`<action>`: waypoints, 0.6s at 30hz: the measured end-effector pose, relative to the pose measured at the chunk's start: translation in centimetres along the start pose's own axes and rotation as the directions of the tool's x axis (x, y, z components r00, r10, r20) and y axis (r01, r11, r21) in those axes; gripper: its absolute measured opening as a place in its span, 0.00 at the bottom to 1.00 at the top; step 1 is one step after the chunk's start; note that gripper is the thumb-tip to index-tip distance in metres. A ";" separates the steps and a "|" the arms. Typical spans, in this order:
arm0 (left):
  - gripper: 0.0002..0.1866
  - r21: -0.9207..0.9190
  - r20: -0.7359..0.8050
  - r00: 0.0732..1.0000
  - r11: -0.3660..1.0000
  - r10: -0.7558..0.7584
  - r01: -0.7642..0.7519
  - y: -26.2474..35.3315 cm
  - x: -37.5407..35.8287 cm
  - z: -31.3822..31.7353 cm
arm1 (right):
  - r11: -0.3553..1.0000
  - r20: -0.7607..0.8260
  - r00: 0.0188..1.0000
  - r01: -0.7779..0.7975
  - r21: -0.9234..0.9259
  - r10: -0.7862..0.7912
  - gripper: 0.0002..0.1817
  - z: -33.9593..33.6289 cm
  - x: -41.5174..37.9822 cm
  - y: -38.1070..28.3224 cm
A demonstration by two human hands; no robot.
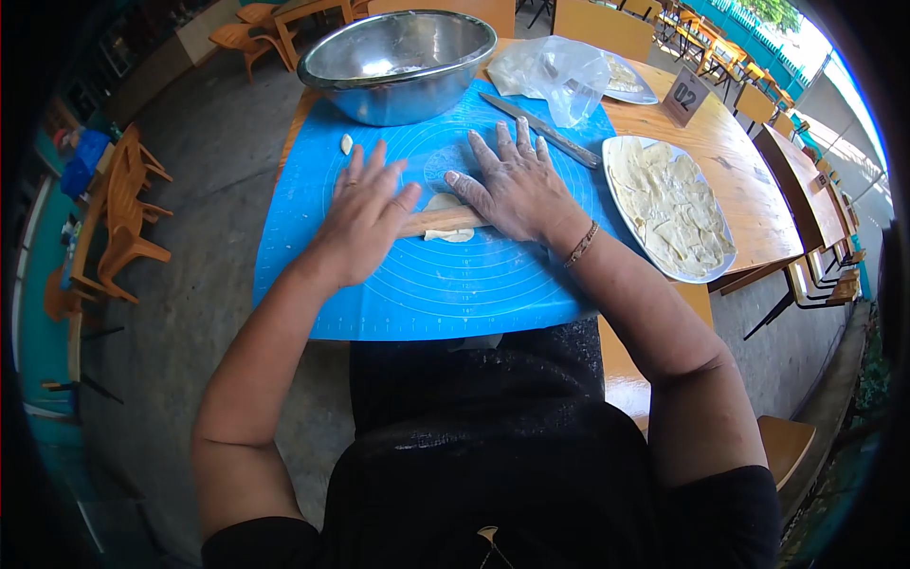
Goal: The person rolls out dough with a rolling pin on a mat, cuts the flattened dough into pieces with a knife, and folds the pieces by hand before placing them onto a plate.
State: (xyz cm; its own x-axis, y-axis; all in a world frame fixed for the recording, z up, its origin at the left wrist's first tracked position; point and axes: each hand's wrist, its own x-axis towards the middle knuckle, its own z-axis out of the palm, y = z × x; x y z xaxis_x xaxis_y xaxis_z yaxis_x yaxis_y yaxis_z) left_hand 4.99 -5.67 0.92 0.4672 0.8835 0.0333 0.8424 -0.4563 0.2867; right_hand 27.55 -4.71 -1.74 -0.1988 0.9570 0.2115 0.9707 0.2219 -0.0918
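Both my hands lie palm down over a wooden rolling pin (438,222), fingers spread. My left hand (368,213) covers the pin's left end, and my flour-dusted right hand (519,190) covers its right end. Under the pin is a flat piece of pale dough (445,202), showing above and below it. A small lump of dough (346,144) lies beyond my left fingertips. All this rests on a blue silicone mat (464,303) printed with white circles. A long knife (550,133) lies slantwise just past my right hand.
A large metal bowl (398,100) stands at the mat's far left. Flat dough pieces (668,204) cover a white plate (727,266) on the right. Beyond the knife are a clear plastic bag (569,71), another plate (646,98) and a "02" table sign (684,97). Orange chairs (123,209) stand left.
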 end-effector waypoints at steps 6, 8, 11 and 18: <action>0.11 -0.327 -0.600 0.800 0.909 0.013 -0.260 2.7 -3.9 -0.4 | 0.950 -0.101 0.985 0.164 0.266 -0.142 0.37 -2.9 -0.5 0.9; 0.10 -0.370 -0.592 0.806 0.885 0.012 -0.284 2.8 -4.6 0.0 | 0.859 0.034 0.941 0.291 0.420 -0.336 0.23 -4.0 -1.5 1.3; 0.08 -0.472 -0.564 0.825 0.833 -0.033 -0.289 2.4 -5.1 0.6 | 0.887 0.053 0.946 0.279 0.368 -0.320 0.19 -4.3 -2.2 1.9; 0.19 -0.784 -0.525 0.809 0.520 -0.264 -0.339 3.8 -5.0 1.6 | 0.754 -0.144 0.982 0.188 0.630 -0.124 0.17 -8.7 -4.4 0.7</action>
State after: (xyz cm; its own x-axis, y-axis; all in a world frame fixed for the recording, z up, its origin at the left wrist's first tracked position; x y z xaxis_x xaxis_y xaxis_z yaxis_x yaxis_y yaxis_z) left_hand 6.26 -11.95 0.30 0.0151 0.8908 0.4541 0.0687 -0.4540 0.8884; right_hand 30.22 -10.37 5.73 -0.2963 0.8851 0.3590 0.6093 0.4646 -0.6426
